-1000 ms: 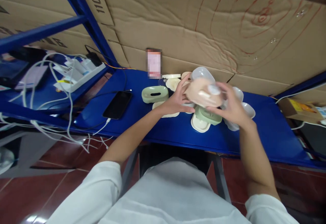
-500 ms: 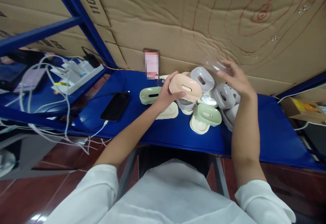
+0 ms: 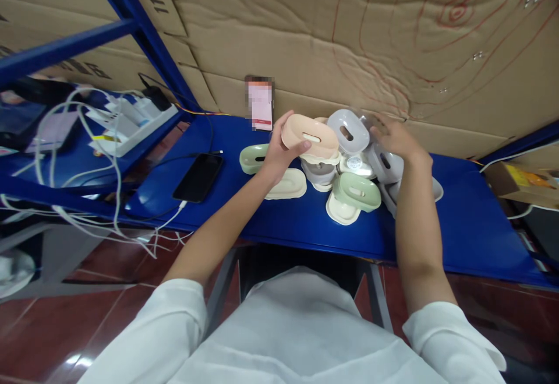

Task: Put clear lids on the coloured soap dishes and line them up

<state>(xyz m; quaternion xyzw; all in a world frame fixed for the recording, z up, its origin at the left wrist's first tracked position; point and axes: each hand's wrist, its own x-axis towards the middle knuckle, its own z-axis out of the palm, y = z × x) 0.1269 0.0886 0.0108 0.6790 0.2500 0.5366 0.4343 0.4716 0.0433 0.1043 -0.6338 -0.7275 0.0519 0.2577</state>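
My left hand point(image 3: 279, 151) grips a peach oval soap dish point(image 3: 301, 130) with a slot in its middle, thumb over the near rim; a cream base shows under it. My right hand point(image 3: 393, 136) is at the back right of the pile, fingers bent around a clear plastic cover point(image 3: 365, 119), which is partly blurred. Just beside it lies a grey slotted dish point(image 3: 345, 132); another grey dish point(image 3: 384, 162) is partly hidden by my right forearm. In front, a green slotted dish point(image 3: 360, 192) rests partly over a cream base point(image 3: 342, 210).
Left of the pile are a green dish point(image 3: 251, 159) and a cream tray point(image 3: 290, 185). A black phone point(image 3: 198, 178) on a cable lies farther left; another phone point(image 3: 261, 104) leans on the cardboard wall point(image 3: 297, 40). A power strip point(image 3: 144, 130) with tangled cables stands on the left.
My right hand has lowered the clear cover from above the pile to beside the grey dishes. My left hand, still holding the peach dish, has shifted slightly left and up in view.
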